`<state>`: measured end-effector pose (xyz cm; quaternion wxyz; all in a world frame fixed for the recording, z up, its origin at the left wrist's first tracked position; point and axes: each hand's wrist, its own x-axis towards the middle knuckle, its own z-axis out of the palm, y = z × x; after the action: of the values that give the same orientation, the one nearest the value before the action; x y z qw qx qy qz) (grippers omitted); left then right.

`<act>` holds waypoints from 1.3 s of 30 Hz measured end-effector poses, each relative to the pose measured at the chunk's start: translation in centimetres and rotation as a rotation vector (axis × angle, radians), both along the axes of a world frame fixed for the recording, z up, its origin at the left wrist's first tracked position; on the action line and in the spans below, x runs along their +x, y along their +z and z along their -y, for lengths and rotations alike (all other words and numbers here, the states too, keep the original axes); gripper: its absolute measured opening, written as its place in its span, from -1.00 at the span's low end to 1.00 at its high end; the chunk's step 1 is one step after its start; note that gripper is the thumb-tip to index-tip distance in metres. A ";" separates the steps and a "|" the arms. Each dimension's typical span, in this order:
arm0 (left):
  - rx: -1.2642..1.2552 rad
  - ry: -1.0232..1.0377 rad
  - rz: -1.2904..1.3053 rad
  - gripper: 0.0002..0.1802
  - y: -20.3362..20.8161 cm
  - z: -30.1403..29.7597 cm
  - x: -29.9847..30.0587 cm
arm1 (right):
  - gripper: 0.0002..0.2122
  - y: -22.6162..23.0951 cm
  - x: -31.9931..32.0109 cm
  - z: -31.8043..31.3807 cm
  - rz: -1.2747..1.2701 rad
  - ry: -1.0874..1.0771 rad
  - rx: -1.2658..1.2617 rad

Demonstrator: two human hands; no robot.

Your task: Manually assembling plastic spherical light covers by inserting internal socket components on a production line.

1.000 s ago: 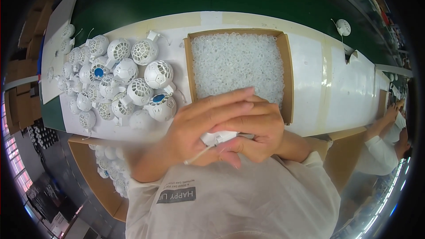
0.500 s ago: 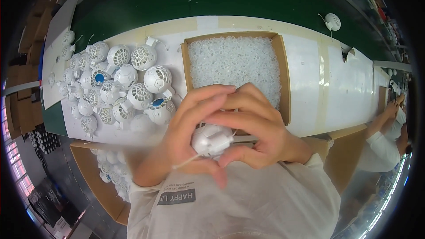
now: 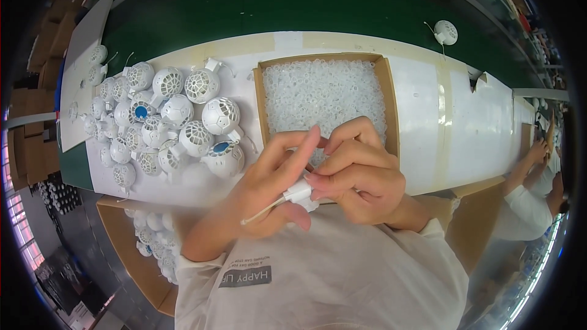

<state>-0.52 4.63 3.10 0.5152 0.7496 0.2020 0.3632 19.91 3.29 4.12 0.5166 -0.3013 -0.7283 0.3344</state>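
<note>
Close to my chest, a white plastic ball-shaped housing (image 3: 299, 193) with a square neck and a thin pale cable sits between my hands. My left hand (image 3: 260, 189) is closed round it from the left, its thumb beneath and the index finger raised. From the right, my right hand (image 3: 367, 174) pinches at its edge with thumb and fingertips; whether something small is also in that pinch is hidden. Just beyond my hands stands a shallow cardboard box (image 3: 393, 104) full of small clear plastic rings (image 3: 324, 88).
Many similar white lattice balls (image 3: 177, 111) are heaped on the white table at the left, a few showing blue inside. Below them a carton (image 3: 131, 256) holds more. A lone ball (image 3: 446, 32) lies at the far right. A co-worker's arm (image 3: 523, 171) shows at the right.
The housing has turned so that its neck faces up between my fingers. My right hand has gone from cupping it to a pinch, and my left index finger has lifted.
</note>
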 end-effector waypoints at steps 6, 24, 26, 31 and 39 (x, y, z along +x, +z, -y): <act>-0.072 -0.150 -0.045 0.12 0.8 -0.1 -0.1 | -0.86 0.8 1.0 -0.8 0.038 0.163 -0.032; -0.909 0.161 0.431 -0.30 -0.2 0.4 0.8 | -0.83 -3.3 2.4 -1.4 0.940 -0.233 -0.144; -1.000 0.158 0.519 -0.32 0.4 0.2 0.8 | -0.86 -2.5 2.2 -1.2 0.952 -0.224 -0.100; -1.114 0.185 0.620 -0.34 0.5 -0.2 0.3 | -0.89 -2.5 2.4 -1.3 0.888 -0.168 -0.090; -0.936 0.117 0.625 -0.44 0.2 0.2 -1.1 | -0.90 -1.9 2.7 -1.2 0.635 -0.156 -0.251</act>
<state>-1.59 4.39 3.28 0.8069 0.2855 0.2205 0.4678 22.62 4.47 2.22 0.2473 -0.5063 -0.7807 0.2704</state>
